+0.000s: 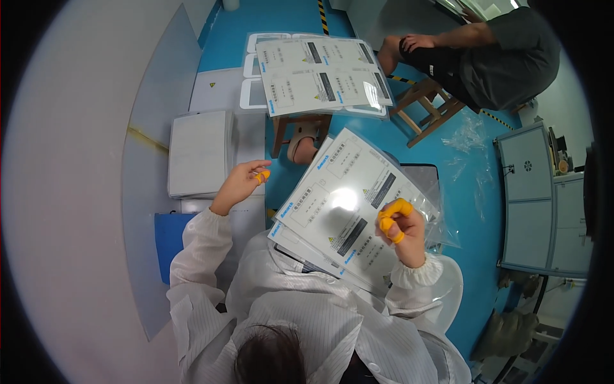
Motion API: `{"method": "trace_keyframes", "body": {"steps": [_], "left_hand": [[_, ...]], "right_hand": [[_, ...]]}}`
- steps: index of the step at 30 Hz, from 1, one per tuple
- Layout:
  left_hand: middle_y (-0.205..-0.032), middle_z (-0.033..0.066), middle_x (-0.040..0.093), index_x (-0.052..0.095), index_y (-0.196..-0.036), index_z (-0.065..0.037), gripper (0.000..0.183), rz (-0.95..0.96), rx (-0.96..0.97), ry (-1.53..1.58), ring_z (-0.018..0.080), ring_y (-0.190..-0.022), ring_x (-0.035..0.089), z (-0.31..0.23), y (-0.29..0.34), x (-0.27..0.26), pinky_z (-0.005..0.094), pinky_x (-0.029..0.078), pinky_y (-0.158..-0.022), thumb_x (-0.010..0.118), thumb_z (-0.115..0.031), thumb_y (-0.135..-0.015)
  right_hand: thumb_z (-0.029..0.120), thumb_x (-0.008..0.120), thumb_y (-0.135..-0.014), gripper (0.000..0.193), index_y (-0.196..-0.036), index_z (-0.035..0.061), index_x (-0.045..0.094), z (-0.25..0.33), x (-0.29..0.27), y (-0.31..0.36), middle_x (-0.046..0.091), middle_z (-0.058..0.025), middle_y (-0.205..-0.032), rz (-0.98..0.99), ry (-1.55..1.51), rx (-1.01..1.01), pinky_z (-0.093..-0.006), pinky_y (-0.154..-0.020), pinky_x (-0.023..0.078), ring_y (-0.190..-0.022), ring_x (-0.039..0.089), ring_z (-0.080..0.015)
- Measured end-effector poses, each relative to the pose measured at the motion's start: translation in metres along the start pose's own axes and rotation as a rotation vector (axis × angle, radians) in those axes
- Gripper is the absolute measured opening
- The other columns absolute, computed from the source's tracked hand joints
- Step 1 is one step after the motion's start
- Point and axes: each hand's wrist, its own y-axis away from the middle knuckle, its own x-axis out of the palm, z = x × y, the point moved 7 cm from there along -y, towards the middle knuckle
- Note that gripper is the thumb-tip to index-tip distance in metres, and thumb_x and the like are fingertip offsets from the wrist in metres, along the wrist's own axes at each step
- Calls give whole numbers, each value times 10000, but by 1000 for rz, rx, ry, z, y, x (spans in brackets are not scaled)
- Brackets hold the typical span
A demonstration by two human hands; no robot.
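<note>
A stack of white printed label sheets (339, 198) lies slanted across my lap, its top sheet glossy with a bright glare spot. My left hand (243, 184) hovers to the left of the sheets, fingers stretched out, with an orange finger cot near the thumb and nothing visible in it. Over the right part of the stack is my right hand (405, 232), its fingers curled in, with orange finger cots on the thumb and fingers. Whatever it may be pinching is too small or hidden to make out. Clear plastic film (441, 214) sticks out beside the right edge of the sheets.
Ahead, more printed sheets (320, 75) rest on a wooden stool (281, 136). A pile of white sheets (200, 153) stands on the left, near a blue bin (167, 246). A seated person (499, 61) is at the upper right. Crumpled clear plastic (470, 147) lies on the blue floor, near grey cabinets (527, 205).
</note>
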Motion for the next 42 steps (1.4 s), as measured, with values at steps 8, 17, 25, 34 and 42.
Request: {"method": "trace_keyframes", "body": {"steps": [8,17,25,34,42], "left_hand": [[-1031,128,587,471,-1169,27,346,-197,-121,472,177,-858,602,-18,-70,-16,254,487,-732,460,-174,-887],[-895,96,630,546,-1015,11,360,-241,-315,436,162,-765,624,15,-104,-23,235,504,-671,453,-319,-905],[-879,87,642,550,-1056,24,267,-236,-45,452,129,-739,621,-19,-111,-26,211,483,-627,410,-161,-924],[-894,185,611,468,-1110,104,274,-367,31,567,194,-725,635,-40,-127,-34,238,533,-636,371,-23,-887],[-918,229,584,347,-1206,140,367,-547,69,692,237,-741,643,-29,-134,-44,261,544,-645,372,39,-855]], "right_hand": [[410,649,-778,433,-901,34,472,-25,-18,7,485,-30,-676,-42,-56,63,-185,-408,279,-468,383,-66],[355,577,-846,327,-880,50,465,-41,-60,24,444,-2,-623,-227,-114,71,-200,-407,282,-432,334,-65],[304,581,-850,274,-879,47,489,-41,-53,20,488,-19,-639,-202,-177,87,-186,-434,301,-463,362,-58],[258,585,-847,240,-867,36,495,-46,-44,24,454,-1,-649,-183,-218,98,-189,-443,303,-478,364,-61],[246,577,-853,229,-864,33,492,-49,-51,24,458,-3,-661,-199,-248,88,-193,-444,307,-482,371,-65]]}}
